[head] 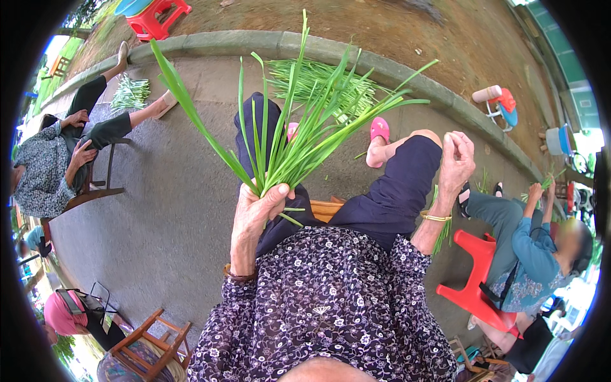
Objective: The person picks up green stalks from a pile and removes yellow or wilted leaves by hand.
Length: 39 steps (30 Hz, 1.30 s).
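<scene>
My left hand (260, 205) grips a loose bunch of long flat green leaves (296, 157), which look like garlic chives. The blades fan out away from me, and a few short stalk ends stick out below the thumb. Raised beside my right knee is my right hand (456, 160), its fingers curled in towards the thumb with nothing visible between them. More green leaves (445, 234) show behind my right forearm, partly hidden by it. On the pavement beyond my feet lies a wide heap of similar cut leaves (353, 90), partly covered by the bunch.
A stone kerb (229, 43) curves behind the heap. To the left sits a person (47, 167) near a smaller leaf pile (130, 93). At right, another person (530, 253) holds greens near a red plastic stool (477, 281). A wooden chair (152, 344) stands behind at left.
</scene>
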{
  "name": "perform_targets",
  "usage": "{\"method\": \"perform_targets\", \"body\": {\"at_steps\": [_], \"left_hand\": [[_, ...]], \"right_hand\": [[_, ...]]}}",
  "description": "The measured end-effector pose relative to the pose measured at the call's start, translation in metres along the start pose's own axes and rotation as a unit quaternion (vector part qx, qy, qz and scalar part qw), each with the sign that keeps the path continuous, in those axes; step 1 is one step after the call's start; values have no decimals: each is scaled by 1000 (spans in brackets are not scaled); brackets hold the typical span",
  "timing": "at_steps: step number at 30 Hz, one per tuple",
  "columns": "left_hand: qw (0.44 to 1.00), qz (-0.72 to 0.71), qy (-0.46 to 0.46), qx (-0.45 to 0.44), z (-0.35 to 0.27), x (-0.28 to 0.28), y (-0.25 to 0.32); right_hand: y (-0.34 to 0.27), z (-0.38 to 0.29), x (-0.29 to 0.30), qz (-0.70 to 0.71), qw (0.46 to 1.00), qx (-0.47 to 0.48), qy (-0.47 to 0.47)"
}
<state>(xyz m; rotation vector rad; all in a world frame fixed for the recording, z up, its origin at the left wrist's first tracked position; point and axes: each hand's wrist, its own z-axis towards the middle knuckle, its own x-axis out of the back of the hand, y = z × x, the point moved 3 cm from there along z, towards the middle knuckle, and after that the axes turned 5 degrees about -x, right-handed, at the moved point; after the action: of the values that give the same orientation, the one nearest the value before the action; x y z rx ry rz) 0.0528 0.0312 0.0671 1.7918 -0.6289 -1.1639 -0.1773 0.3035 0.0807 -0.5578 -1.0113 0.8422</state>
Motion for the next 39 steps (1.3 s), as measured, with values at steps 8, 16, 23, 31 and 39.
{"method": "perform_targets", "body": {"at_steps": [8,16,23,31,39], "left_hand": [[1000,-15,-4,-4,0,0,3],[1000,-10,-15,-1,0,1,2],[1000,-2,-30,-7,2,2,1],[999,1,-38,-14,3,3,-2],[1000,2,-23,-18,4,0,0]], "right_hand": [[-19,-4,-7,44,999,9,-12],[-31,-3,-5,45,998,30,-16],[-29,-3,-7,19,998,25,-50],[-31,-4,-5,62,993,-67,-75],[-34,-3,-9,53,998,3,-43]]}}
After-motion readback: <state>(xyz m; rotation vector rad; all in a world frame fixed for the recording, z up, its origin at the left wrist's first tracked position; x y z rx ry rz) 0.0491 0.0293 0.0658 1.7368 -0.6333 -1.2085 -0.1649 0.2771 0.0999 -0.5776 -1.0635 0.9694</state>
